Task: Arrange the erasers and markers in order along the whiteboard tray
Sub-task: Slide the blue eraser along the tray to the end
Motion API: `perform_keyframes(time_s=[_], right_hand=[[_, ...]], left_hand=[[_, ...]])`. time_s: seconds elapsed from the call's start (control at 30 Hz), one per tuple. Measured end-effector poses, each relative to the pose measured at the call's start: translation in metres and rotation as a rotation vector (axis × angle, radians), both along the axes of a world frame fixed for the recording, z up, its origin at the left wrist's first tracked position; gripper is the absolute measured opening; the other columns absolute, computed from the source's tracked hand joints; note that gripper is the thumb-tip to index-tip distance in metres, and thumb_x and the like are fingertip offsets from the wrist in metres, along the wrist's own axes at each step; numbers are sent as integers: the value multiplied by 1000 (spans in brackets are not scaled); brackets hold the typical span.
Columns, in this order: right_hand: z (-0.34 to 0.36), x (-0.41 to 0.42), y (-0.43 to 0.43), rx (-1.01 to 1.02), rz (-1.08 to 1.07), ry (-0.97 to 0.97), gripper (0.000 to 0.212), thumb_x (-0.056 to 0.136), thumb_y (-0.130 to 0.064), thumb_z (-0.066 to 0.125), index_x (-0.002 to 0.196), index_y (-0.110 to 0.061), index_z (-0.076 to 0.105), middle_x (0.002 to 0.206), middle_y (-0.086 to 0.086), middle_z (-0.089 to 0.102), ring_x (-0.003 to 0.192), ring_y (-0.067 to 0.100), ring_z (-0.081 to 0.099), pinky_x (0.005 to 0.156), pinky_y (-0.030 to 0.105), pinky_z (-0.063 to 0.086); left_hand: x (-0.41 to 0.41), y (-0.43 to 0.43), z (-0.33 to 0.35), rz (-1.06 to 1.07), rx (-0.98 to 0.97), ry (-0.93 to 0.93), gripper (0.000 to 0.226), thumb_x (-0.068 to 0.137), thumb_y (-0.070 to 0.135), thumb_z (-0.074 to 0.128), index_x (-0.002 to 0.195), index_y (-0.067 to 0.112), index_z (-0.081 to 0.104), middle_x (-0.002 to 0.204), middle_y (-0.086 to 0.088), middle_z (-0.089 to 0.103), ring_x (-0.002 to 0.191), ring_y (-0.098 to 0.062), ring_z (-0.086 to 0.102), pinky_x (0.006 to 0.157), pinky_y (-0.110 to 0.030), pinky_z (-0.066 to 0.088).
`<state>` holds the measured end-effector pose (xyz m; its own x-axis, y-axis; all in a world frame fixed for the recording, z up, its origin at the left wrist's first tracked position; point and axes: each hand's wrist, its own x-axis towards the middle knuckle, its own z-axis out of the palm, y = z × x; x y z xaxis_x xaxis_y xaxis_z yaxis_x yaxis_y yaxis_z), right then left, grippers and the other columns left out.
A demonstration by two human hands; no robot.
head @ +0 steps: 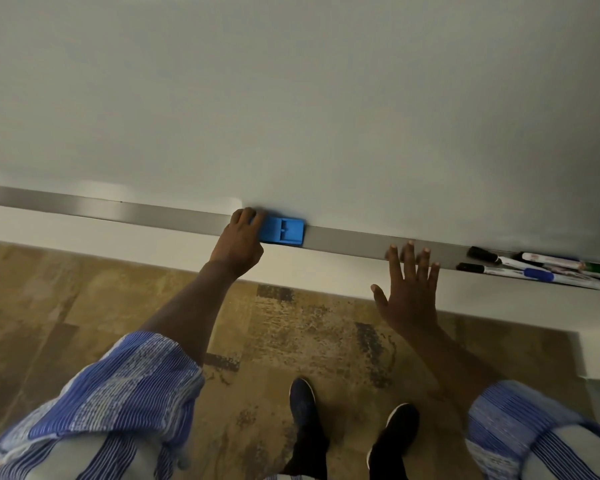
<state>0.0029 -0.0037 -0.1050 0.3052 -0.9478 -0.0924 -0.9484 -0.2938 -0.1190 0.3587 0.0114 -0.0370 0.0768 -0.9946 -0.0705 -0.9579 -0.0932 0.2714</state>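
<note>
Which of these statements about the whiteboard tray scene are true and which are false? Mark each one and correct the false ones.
1. The left hand grips the blue eraser on the tray. True.
2. The right hand holds a marker. False: it is open, fingers spread, holding nothing.
3. The markers lie in a loose pile at the tray's right end. True.
4. The eraser sits among the markers. False: it lies well to their left, apart from them.
5. The whiteboard carries writing. False: it looks blank.
</note>
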Motion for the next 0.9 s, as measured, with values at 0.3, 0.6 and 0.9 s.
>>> perform_keyframes(time_s=[0.3, 0.6, 0.9], right_hand=[[-2, 2, 1, -20, -13, 11, 85, 91, -62, 36, 158, -14, 15, 165, 19, 8, 150, 46, 5, 119, 63, 10], [1, 5, 1, -23, -19, -1, 85, 89, -64, 26, 158, -14, 17, 164, 20, 11, 150, 46, 7, 119, 63, 12], [0, 4, 2, -43, -10, -12, 84, 90, -62, 34, 157, -14, 19, 164, 21, 14, 149, 46, 10, 118, 64, 13]], left_hand=[[24, 9, -6, 92, 4, -79, 59, 91, 0, 56, 148, 10, 42, 150, -22, 31, 138, -40, 34, 100, -48, 51], [5, 13, -22, -51, -55, -179, 49, 92, 12, 61, 139, 21, 52, 139, -21, 44, 131, -41, 43, 99, -56, 48], [27, 21, -26, 48, 41, -204, 62, 94, 17, 60, 151, 25, 38, 155, -19, 29, 146, -47, 23, 115, -66, 28]])
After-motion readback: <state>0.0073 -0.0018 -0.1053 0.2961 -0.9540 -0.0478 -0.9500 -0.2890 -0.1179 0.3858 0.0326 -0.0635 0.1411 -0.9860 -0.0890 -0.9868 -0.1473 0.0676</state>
